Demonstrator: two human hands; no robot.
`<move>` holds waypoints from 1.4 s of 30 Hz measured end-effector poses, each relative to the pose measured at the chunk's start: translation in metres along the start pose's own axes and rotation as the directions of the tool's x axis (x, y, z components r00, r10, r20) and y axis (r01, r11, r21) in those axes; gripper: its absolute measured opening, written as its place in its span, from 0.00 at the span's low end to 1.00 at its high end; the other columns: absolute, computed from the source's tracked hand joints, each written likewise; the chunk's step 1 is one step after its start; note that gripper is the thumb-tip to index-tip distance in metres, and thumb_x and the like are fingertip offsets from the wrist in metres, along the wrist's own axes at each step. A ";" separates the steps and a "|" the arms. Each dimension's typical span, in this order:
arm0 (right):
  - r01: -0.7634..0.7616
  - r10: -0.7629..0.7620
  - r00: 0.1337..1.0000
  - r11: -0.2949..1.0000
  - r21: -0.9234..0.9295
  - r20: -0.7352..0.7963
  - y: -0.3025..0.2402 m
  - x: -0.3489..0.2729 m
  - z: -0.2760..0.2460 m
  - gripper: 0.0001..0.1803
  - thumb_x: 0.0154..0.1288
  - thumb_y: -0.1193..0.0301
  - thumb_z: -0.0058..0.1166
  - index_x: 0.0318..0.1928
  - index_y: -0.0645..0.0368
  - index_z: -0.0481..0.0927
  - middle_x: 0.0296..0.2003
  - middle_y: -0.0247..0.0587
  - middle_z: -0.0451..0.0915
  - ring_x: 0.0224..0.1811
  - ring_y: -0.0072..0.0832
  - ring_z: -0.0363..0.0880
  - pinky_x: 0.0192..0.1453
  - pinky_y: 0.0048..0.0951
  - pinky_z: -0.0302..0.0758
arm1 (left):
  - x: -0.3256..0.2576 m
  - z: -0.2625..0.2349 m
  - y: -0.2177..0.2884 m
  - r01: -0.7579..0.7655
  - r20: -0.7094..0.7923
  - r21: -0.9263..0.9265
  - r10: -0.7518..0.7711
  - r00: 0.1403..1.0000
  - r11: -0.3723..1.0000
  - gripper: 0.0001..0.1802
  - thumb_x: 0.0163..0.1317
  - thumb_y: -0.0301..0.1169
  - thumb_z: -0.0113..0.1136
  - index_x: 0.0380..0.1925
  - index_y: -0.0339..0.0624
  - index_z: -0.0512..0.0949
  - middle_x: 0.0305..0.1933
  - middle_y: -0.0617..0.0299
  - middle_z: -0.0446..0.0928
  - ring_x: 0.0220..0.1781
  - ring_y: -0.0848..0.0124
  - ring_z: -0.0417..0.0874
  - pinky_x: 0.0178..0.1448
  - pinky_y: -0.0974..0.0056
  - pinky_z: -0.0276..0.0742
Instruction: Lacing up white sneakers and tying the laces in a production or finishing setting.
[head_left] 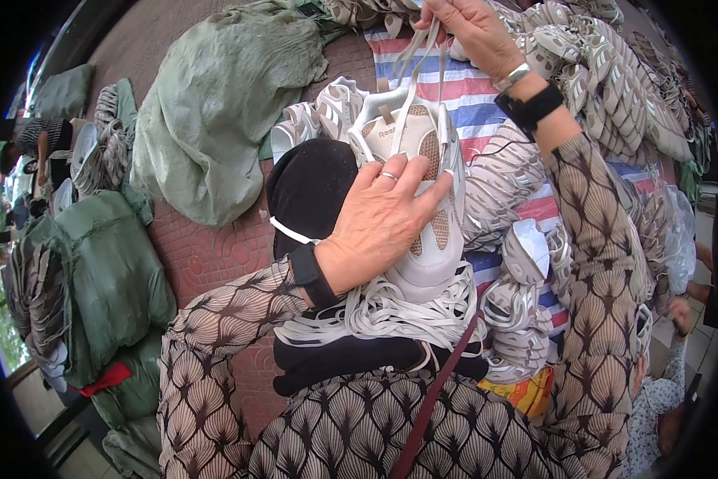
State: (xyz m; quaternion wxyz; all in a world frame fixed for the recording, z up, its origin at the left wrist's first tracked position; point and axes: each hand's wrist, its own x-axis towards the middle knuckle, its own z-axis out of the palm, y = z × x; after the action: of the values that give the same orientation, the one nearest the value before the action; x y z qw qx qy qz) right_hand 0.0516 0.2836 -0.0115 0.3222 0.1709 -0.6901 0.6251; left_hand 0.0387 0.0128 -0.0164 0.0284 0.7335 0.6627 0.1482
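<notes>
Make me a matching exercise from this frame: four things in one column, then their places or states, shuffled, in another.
Things
1. Left hand
2. Right hand
3. Loose white laces
4. Green sack

Places or states
A. In a heap next to the toe of the shoe
B. Raised, its grip closed on lace strands
C. Lying left of the shoe on the reddish-brown surface
D. On top of the shoe

Pairs: 1-D, 2-B, 3-A, 4-C

Shoe (427, 275) overlapping lace heap (411, 318), sack (219, 120) to its left, shoe stack (499, 188) to its right
</notes>
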 end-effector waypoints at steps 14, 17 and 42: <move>-0.651 0.644 0.683 0.751 0.112 -0.344 -0.027 0.052 -0.006 0.11 0.72 0.67 0.44 0.35 0.58 0.76 0.26 0.38 0.80 0.30 0.29 0.82 0.36 0.33 0.80 | 0.052 -0.018 -0.080 0.363 0.193 -0.873 -0.453 0.870 0.326 0.20 0.67 0.37 0.54 0.54 0.36 0.71 0.51 0.57 0.76 0.54 0.68 0.74 0.60 0.66 0.67; -0.702 0.696 0.659 0.705 0.096 -0.286 -0.029 0.059 -0.023 0.11 0.72 0.65 0.45 0.35 0.56 0.77 0.26 0.37 0.79 0.30 0.29 0.81 0.37 0.34 0.80 | 0.079 -0.012 -0.082 0.400 0.329 -0.898 -0.326 0.886 0.182 0.17 0.71 0.39 0.48 0.46 0.36 0.76 0.51 0.58 0.77 0.56 0.69 0.74 0.62 0.66 0.66; -0.856 0.809 0.514 0.465 0.224 0.284 -0.076 -0.017 0.092 0.13 0.71 0.64 0.48 0.40 0.60 0.80 0.30 0.32 0.83 0.17 0.07 0.60 0.17 0.10 0.52 | 0.049 -0.077 -0.101 -0.257 -0.234 0.135 0.283 0.930 0.957 0.13 0.64 0.35 0.54 0.22 0.42 0.74 0.22 0.59 0.71 0.29 0.59 0.74 0.40 0.58 0.68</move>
State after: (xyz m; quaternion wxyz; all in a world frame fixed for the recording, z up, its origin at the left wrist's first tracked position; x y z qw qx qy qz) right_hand 0.0913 0.1791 0.0332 -0.1069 -0.0928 -0.5875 0.7967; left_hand -0.0749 0.0612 0.0417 -0.1139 0.7934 0.5605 0.2084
